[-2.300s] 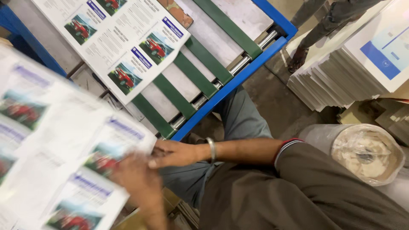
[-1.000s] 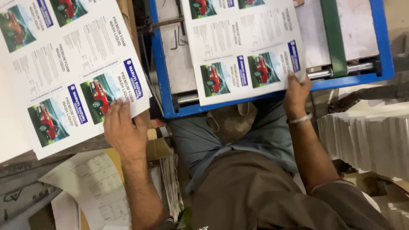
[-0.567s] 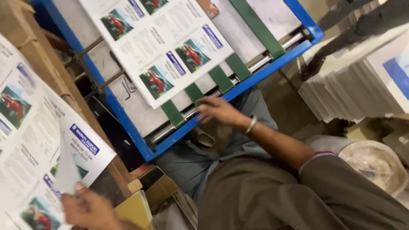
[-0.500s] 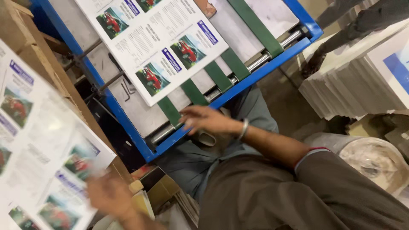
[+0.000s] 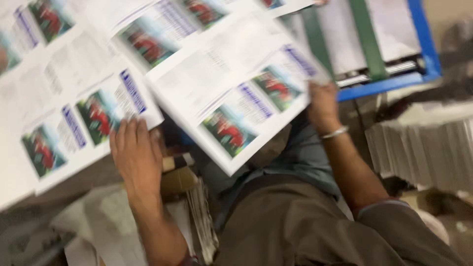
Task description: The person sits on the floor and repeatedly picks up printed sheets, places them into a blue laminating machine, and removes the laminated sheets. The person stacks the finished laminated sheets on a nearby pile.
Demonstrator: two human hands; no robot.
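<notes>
Hands [image 5: 135, 157] under printed sheets' [image 5: 236, 93] lower edges.

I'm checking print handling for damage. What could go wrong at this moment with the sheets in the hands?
The right hand grips one corner of a large printed sheet that hangs unsupported in the air, so it may crease or tear there. The left hand presses on the edge of the stack of printed sheets, which overhangs its support and might slide off. Fingers could also smudge the print.

I see a large white printed paper sheet [image 5: 231, 83] with red-green pictures tilted midair, another such sheet [image 5: 74, 113] lying flat left.
</notes>
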